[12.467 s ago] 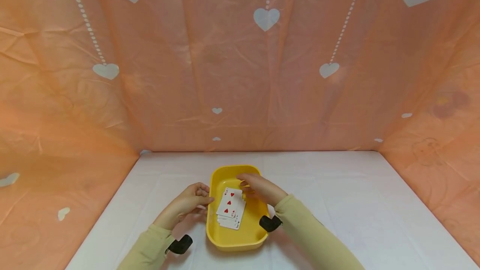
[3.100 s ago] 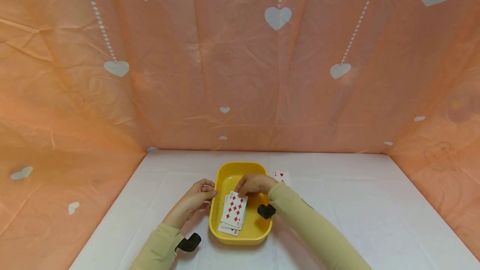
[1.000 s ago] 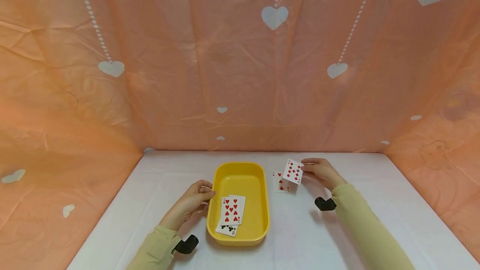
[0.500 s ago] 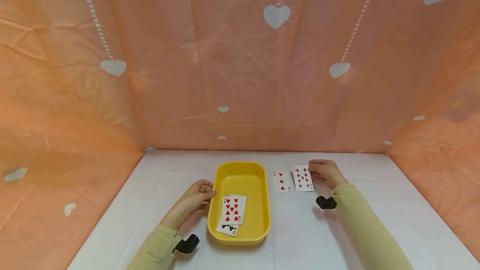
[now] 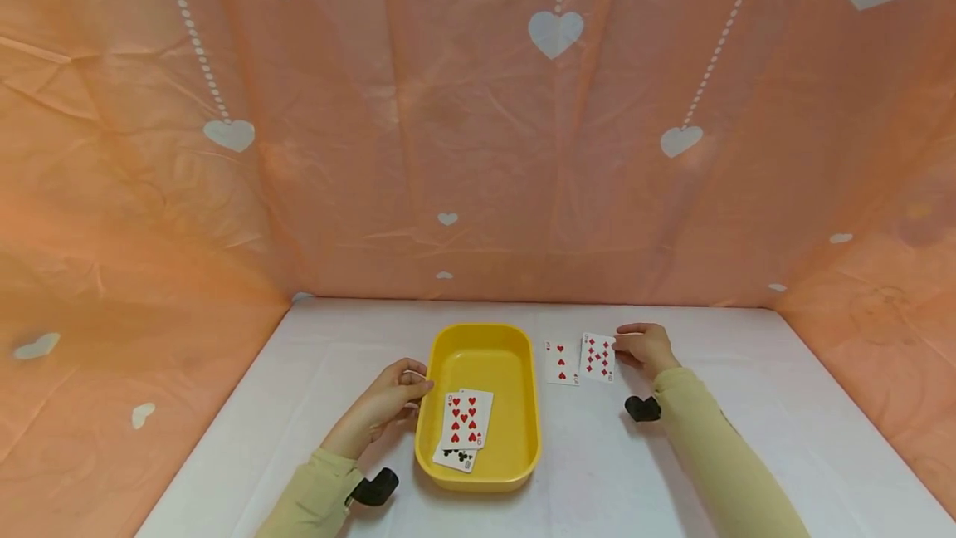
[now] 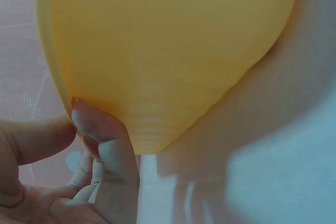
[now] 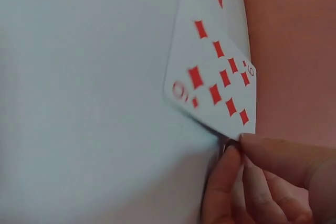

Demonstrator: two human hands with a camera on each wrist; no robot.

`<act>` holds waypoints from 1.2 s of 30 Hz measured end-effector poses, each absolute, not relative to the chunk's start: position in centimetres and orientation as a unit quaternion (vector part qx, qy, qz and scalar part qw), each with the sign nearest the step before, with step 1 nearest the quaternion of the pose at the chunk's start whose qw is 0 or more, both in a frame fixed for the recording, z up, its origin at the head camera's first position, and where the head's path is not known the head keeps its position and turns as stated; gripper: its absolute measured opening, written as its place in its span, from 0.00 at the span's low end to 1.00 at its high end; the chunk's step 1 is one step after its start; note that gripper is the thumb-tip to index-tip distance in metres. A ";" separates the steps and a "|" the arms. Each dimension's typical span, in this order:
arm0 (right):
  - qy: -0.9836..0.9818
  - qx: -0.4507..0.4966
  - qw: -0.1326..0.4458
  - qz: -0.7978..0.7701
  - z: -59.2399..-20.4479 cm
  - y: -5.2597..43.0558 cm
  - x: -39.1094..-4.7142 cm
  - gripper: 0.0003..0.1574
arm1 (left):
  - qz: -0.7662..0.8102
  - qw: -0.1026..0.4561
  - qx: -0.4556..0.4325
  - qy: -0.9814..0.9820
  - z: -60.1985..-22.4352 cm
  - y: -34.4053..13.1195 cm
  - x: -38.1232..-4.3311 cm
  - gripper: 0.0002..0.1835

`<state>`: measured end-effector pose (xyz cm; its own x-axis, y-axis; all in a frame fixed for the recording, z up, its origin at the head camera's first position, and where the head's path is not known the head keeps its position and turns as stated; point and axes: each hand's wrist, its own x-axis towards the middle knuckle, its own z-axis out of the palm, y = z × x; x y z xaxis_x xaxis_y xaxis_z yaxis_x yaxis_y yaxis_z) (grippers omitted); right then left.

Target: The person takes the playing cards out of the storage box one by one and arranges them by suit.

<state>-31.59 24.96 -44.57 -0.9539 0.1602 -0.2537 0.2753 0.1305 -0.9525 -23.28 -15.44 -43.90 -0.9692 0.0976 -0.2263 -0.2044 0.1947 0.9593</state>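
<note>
Nearest, in a rounded yellow plastic tray (image 5: 511,413): one partly covered white rectangular club card (image 5: 452,462) under a white nine of hearts (image 5: 464,430). Gripping the tray's left rim with the left hand (image 5: 382,402). Farther, pinching a white nine of diamonds (image 5: 598,359) by its right edge with the right hand (image 5: 648,349), just beside a white three of hearts (image 5: 562,364). If pushed leftward, could slide over the three; if released unevenly, could land crooked.

Cards (image 5: 598,357) inside and beside yellow tray (image 5: 511,422)

tray (image 5: 489,372) on table (image 5: 590,471) | cards (image 5: 465,420) in tray | three (image 5: 562,364), diamond nine (image 5: 597,358) right of tray
</note>
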 end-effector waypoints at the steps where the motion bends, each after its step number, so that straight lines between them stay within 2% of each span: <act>1: 0.754 0.143 0.047 -0.639 -44.5 25.0 -31.6 0.30 | 0.633 0.118 -0.036 0.764 -43.9 -15.4 -23.3 0.14; 11: 0.811 0.128 0.027 -0.570 -44.6 25.1 -31.9 0.25 | 0.633 0.120 -0.040 0.764 -43.9 -15.5 -23.4 0.13; 36: 0.849 0.052 0.009 -0.526 -45.1 25.1 -32.0 0.25 | 0.632 0.122 -0.032 0.765 -43.8 -15.6 -23.3 0.13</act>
